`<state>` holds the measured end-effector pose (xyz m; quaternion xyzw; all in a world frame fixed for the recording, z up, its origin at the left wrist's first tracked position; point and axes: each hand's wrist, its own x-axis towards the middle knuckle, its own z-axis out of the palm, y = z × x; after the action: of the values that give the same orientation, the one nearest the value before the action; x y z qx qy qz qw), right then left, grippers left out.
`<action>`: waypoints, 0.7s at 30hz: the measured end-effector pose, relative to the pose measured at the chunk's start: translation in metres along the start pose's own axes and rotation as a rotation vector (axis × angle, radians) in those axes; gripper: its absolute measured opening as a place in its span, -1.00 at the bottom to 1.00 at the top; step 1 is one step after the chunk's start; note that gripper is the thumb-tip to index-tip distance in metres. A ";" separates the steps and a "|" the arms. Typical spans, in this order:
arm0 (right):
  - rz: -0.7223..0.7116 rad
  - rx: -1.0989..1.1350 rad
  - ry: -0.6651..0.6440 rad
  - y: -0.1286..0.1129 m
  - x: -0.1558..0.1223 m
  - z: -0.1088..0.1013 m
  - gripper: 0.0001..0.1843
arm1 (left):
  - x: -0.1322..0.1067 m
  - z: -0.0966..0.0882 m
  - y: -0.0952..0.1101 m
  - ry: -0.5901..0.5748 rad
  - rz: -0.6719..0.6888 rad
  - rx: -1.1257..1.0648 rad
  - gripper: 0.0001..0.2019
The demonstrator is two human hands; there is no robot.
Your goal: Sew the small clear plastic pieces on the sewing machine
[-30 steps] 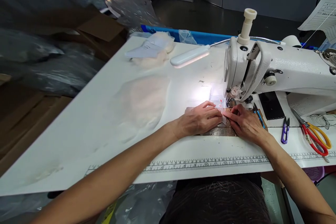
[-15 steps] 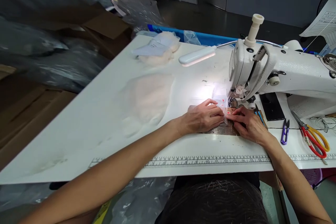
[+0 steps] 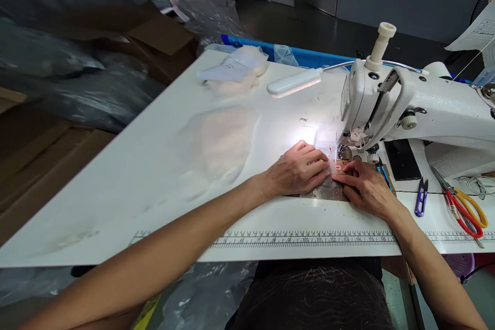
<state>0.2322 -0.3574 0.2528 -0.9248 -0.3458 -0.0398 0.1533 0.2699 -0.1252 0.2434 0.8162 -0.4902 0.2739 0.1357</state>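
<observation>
My left hand (image 3: 299, 169) lies with bent fingers pressed together on a small piece of sheer white fabric (image 3: 324, 149) with small red marks. The fabric sits just left of the presser foot of the white sewing machine (image 3: 367, 95). My right hand (image 3: 365, 185) holds the fabric's near edge at the fingertips, right of the left hand and in front of the foot. Under both hands is a brownish, shiny plate (image 3: 323, 192). The fingers partly cover the fabric, and the needle point is too small to make out.
To the right lie purple thread snips (image 3: 421, 198), red and yellow handled scissors (image 3: 464, 209) and a black phone (image 3: 402, 160). A lamp (image 3: 294, 84) hangs over the table (image 3: 154, 185). Pale sheer pieces (image 3: 224, 139) lie left, a bundle with paper (image 3: 235, 69) behind. Cardboard boxes (image 3: 50, 175) flank the table.
The view has shifted slightly, so the machine and tools sit a little farther right. My left hand has slid slightly left relative to the machine; both hands stay at the fabric.
</observation>
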 end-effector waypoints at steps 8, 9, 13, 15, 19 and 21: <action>-0.011 -0.091 -0.016 -0.007 -0.001 -0.002 -0.70 | 0.002 0.002 -0.004 -0.166 0.077 0.118 -0.73; -0.008 -0.095 -0.020 -0.007 0.000 -0.002 -0.69 | 0.004 0.002 -0.005 -0.196 0.092 0.128 -0.73; 0.016 -0.091 -0.028 -0.007 0.001 -0.001 -0.68 | 0.012 0.001 -0.010 -0.288 0.115 0.128 -0.70; 0.018 -0.089 -0.020 -0.007 0.001 0.000 -0.68 | 0.013 0.000 -0.010 -0.290 0.095 0.118 -0.69; 0.008 -0.087 -0.008 -0.008 0.000 0.001 -0.67 | 0.009 -0.001 -0.006 -0.275 0.031 0.093 -0.69; 0.008 -0.096 -0.014 -0.008 0.000 0.002 -0.66 | 0.006 -0.001 -0.002 -0.274 0.003 0.096 -0.67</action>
<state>0.2265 -0.3514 0.2533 -0.9328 -0.3409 -0.0490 0.1065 0.2736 -0.1283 0.2479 0.8507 -0.4920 0.1832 0.0280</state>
